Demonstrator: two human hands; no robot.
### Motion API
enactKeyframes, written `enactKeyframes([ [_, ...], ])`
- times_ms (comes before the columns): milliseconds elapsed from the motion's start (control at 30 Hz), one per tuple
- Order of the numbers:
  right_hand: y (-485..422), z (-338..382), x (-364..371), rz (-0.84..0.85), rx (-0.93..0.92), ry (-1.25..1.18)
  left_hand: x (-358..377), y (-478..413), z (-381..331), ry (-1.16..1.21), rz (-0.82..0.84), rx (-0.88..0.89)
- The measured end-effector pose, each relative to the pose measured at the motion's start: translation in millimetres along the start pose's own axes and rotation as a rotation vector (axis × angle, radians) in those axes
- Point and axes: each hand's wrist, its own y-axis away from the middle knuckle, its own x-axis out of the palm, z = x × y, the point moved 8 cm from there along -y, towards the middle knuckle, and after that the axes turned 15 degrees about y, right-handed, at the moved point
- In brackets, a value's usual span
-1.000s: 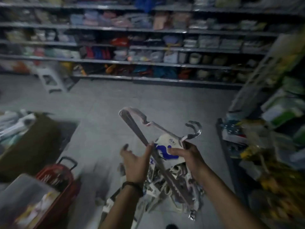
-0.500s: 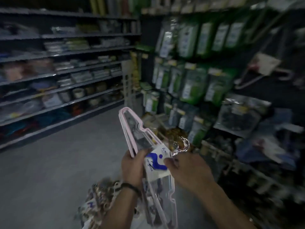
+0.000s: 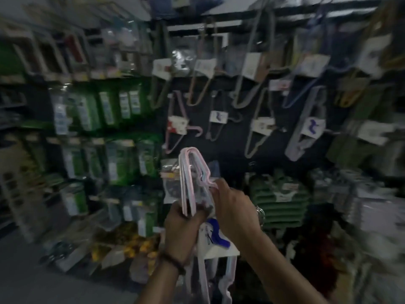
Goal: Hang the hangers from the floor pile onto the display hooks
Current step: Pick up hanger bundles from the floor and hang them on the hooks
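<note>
I hold a packed bundle of pale pink hangers [image 3: 189,183] upright in front of me, its white card with a blue mark [image 3: 215,236] below my hands. My left hand [image 3: 183,224] grips the bundle from the left side. My right hand [image 3: 233,207] curls over its upper right part, where the hook end lies hidden under my fingers. Ahead, on a dark display wall [image 3: 232,145], several hanger bundles hang from hooks, among them a pink one [image 3: 175,126] and a grey one with the same blue mark [image 3: 306,128]. The picture is blurred.
Green packaged goods [image 3: 118,154] fill shelves to the left of the wall. Folded green items [image 3: 280,196] and more packets sit low on the right. Yellow goods [image 3: 131,244] lie near the grey floor [image 3: 43,286] at lower left.
The view has swung from the aisle and floor pile round to the display wall. The hanger bundle stayed in both hands and now stands more upright, nearer the hanging hangers.
</note>
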Motion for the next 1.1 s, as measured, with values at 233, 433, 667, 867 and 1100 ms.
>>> enactKeyframes([
  [233,-12.5,-197.8,-56.8,-0.114,0.116,-0.003,211.9,-11.7,4.5,-0.087,0.274,0.102],
  [433,-34.0,-328.2,-90.9,-0.178,0.239,0.123,321.7,-61.1,26.1,-0.263,0.443,0.139],
  [667,-77.5,-420.4,-109.4,-0.132,0.398,0.269,381.1,-142.4,13.7,-0.347,0.558,0.338],
  [867,-136.0,-451.6,-100.2,-0.076,0.472,0.398,415.6,-202.9,-14.5,-0.579,0.665,0.746],
  [1100,-199.0,-480.7,-79.8,-0.021,0.521,0.437,462.6,-240.6,-26.1,-0.608,0.845,0.924],
])
